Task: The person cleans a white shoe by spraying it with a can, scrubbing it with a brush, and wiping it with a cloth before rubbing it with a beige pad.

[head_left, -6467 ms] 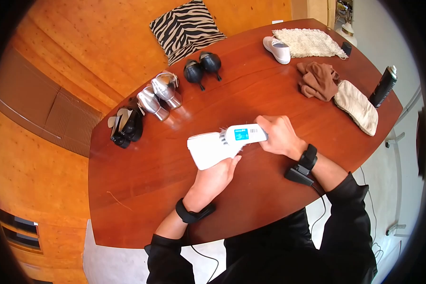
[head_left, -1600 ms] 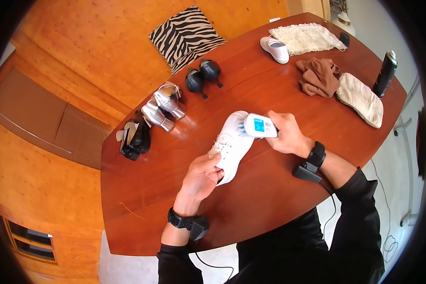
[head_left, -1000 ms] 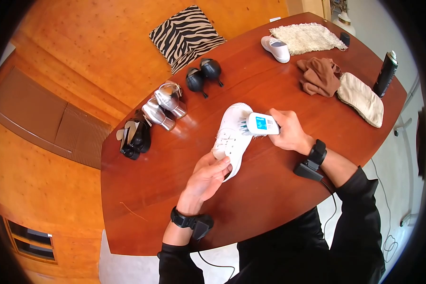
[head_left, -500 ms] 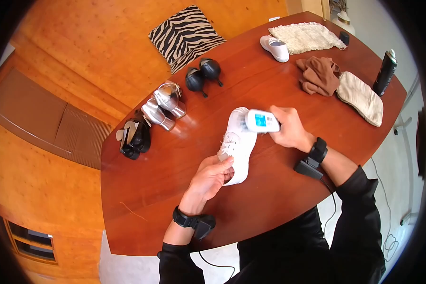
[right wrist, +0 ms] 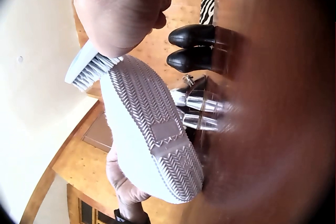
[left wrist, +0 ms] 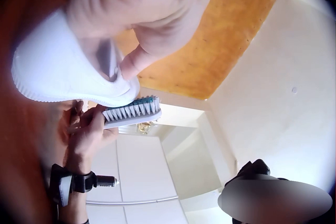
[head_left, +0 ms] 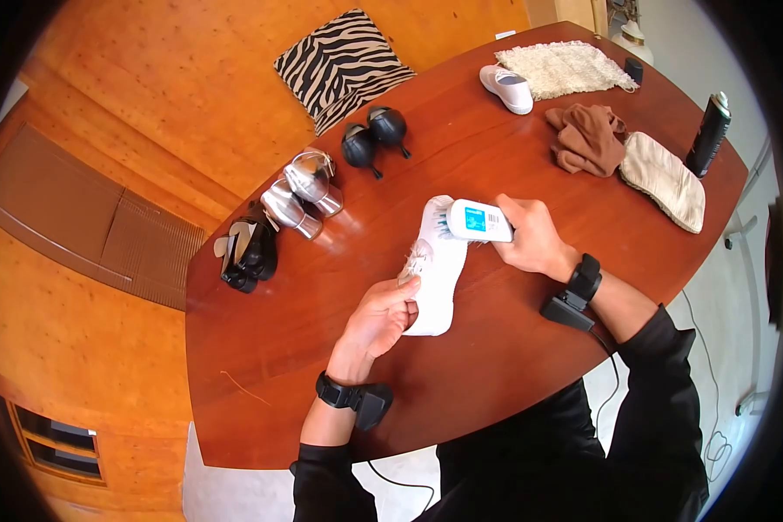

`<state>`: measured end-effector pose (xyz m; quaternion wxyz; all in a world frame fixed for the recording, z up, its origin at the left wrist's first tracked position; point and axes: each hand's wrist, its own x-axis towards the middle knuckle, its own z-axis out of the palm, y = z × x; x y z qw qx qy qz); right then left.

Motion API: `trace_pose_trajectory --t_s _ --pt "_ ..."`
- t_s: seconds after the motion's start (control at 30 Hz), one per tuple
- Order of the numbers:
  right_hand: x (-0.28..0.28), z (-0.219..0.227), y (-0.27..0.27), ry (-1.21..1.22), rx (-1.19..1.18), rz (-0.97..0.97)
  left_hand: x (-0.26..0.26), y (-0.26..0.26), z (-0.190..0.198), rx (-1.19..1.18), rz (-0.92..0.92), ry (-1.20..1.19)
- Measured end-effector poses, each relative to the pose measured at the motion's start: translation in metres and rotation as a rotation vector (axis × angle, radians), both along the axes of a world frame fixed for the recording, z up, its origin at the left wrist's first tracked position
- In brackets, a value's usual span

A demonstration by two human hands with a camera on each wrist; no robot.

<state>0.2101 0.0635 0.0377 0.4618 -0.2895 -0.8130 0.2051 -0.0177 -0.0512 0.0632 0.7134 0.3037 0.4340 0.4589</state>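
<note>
My left hand (head_left: 379,318) grips a white lace-up sneaker (head_left: 437,283) near its ankle opening, thumb by the laces and fingers inside. The shoe is tilted on its side above the table, and its zigzag-patterned sole faces the right wrist view. My right hand (head_left: 535,239) holds a white scrub brush (head_left: 483,221) by its handle, a blue label on its back. The brush's white and teal bristles (left wrist: 134,110) lie against the toe end of the sneaker. In the right wrist view the brush head (right wrist: 84,66) partly hides behind my palm.
Along the far left edge stand black shoes (head_left: 250,252), silver heels (head_left: 309,183) and black heels (head_left: 386,128). Another white sneaker (head_left: 507,90) rests by a cream fringed cloth (head_left: 565,71). To the right lie a brown cloth (head_left: 587,139), a beige pad (head_left: 663,181) and a black spray can (head_left: 709,135).
The shoe has gone from sole-up to upper-up, then turned partly onto its side. The brush has moved in small strokes around its toe. Both hands keep their hold.
</note>
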Motion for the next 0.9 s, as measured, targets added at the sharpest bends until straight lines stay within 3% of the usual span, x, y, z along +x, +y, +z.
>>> trace_pose_trajectory --t_s 0.37,0.47,0.9 --pt "-0.003 -0.007 0.0 -0.103 0.103 0.026 -0.003 0.003 0.001 -0.042 0.03 -0.074" --pt "0.001 -0.003 0.005 -0.07 0.068 -0.04 -0.005 0.004 0.003 -0.019 -0.074 -0.136" --pt "-0.002 -0.013 0.007 -0.138 0.054 -0.05 -0.004 0.006 -0.006 0.01 -0.017 0.307"
